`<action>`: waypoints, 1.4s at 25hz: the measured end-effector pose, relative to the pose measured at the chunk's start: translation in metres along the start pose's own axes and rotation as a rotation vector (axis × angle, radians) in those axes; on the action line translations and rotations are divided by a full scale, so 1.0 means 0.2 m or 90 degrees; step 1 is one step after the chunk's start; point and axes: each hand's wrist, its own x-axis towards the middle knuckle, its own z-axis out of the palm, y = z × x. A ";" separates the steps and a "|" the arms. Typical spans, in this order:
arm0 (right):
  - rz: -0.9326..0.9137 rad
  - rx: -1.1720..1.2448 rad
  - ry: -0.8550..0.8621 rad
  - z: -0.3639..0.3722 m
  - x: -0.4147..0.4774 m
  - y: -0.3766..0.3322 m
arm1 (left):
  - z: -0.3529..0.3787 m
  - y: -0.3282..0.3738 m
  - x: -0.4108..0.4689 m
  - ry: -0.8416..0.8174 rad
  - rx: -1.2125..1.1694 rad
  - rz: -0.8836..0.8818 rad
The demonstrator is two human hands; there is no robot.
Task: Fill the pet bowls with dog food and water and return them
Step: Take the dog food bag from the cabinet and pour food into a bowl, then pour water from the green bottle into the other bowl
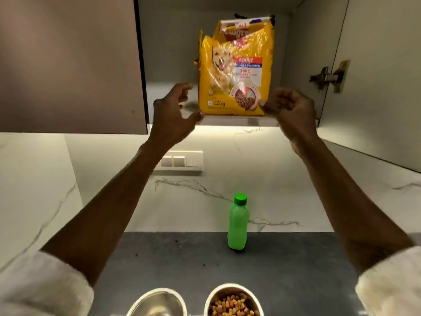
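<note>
You face an open wall cupboard (pixel 319 53) at twelve o'clock, where the dog food bag (pixel 237 69) stands upright on its shelf. Your left hand (pixel 175 112) and right hand (pixel 289 110) hover loosely spread at its lower corners, gripping nothing. The food step looks done; water is next. On the grey counter (pixel 296 258), reach the green bottle (pixel 237 222) at six o'clock, above the filled bowl (pixel 234 302) and empty bowl (pixel 157 302).

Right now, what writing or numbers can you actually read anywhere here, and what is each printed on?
All of it is on the yellow dog food bag in the open cabinet:
"ADULT" in the red panel
"100%" below it
"1.2 kg" at the lower left corner
Brand name across the top: crumpled, not readable.
Blue strip under "ADULT" and the red line under "100%": too blurred.
Green bottle, both bowls, switch plate: no text visible.
</note>
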 end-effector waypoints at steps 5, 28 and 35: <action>0.021 -0.027 -0.004 0.02 -0.41 0.25 | 0.20 -0.14 -0.59 0.012 0.025 0.124; 0.269 -0.661 -0.386 0.37 -0.46 1.58 | 1.03 -0.74 -1.08 -0.509 0.052 -0.330; 0.145 -0.600 -0.299 0.34 -0.65 1.37 | 1.04 -0.66 -1.24 -0.505 -0.001 -0.355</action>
